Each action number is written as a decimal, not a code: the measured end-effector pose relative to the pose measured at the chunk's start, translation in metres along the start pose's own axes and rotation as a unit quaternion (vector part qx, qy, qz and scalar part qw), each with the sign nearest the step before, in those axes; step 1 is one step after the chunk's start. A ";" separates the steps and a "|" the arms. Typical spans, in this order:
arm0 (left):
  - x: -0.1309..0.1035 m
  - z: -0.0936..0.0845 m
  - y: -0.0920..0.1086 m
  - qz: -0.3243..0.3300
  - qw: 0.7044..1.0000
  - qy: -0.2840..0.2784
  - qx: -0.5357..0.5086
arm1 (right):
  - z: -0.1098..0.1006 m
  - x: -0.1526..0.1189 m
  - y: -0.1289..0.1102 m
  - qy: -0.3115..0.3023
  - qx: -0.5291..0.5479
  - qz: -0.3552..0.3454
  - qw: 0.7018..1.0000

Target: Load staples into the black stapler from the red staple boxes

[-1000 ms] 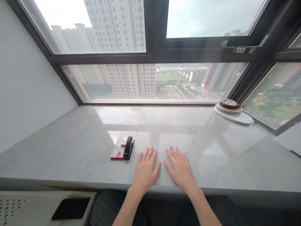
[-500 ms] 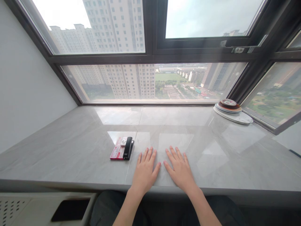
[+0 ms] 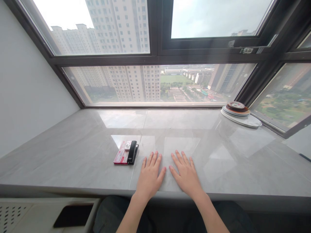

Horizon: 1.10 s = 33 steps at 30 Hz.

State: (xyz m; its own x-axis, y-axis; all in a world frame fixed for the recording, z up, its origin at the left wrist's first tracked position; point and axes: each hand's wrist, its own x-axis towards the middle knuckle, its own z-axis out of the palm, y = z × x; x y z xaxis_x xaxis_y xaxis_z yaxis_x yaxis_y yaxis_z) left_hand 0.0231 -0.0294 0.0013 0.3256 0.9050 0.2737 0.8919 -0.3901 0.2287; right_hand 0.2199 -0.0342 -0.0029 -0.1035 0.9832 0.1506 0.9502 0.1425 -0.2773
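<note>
My left hand (image 3: 150,176) lies flat on the grey stone sill (image 3: 85,161), fingers spread, holding nothing. My right hand (image 3: 186,176) rests palm down beside it, also spread and holding nothing; the two thumbs point at each other with a small gap. To the left of my left hand, a black stapler (image 3: 132,152) sits at the right side of a red and white packet (image 3: 120,156), with a small white box (image 3: 127,145) by its upper part. Neither hand touches them.
Stacked plates or mats (image 3: 236,111) stand in the far right corner by the window frame (image 3: 155,60). A dark thin object (image 3: 305,157) lies at the right edge. Below the sill at left is a white perforated surface (image 3: 36,215) with a black rectangle (image 3: 73,216).
</note>
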 end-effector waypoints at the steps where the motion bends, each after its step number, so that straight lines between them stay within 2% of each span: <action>1: 0.000 0.000 0.000 0.000 1.000 0.002 -0.003 | 0.000 0.000 0.000 0.000 0.003 0.000 1.000; 19: 0.000 0.000 0.000 -0.001 1.000 0.002 -0.009 | 0.001 -0.001 0.003 -0.001 0.023 0.003 1.000; 23: 0.001 -0.001 0.002 -0.002 1.000 0.005 -0.011 | -0.004 0.011 -0.003 -0.007 0.065 0.047 0.997; 26: 0.001 0.001 0.001 0.003 1.000 0.002 -0.012 | -0.012 0.031 -0.034 0.011 0.144 0.061 0.988; 28: 0.000 0.004 -0.001 0.014 1.000 0.004 -0.011 | -0.015 0.047 -0.068 0.012 0.232 -0.012 0.973; 30: -0.002 0.010 -0.004 0.017 1.000 0.013 -0.011 | -0.015 0.066 -0.106 -0.011 0.287 -0.061 0.956; 33: -0.006 0.020 -0.010 0.001 0.999 0.026 -0.025 | -0.009 0.094 -0.154 -0.080 0.266 -0.048 0.959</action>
State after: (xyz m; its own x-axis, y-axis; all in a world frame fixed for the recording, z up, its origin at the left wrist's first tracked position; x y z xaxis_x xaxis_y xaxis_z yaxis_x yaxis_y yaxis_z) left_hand 0.0185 -0.0274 -0.0207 0.3103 0.8942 0.3226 0.8740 -0.4018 0.2732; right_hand 0.0663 0.0349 0.0625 -0.2683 0.9612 0.0639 0.6541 0.2305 -0.7204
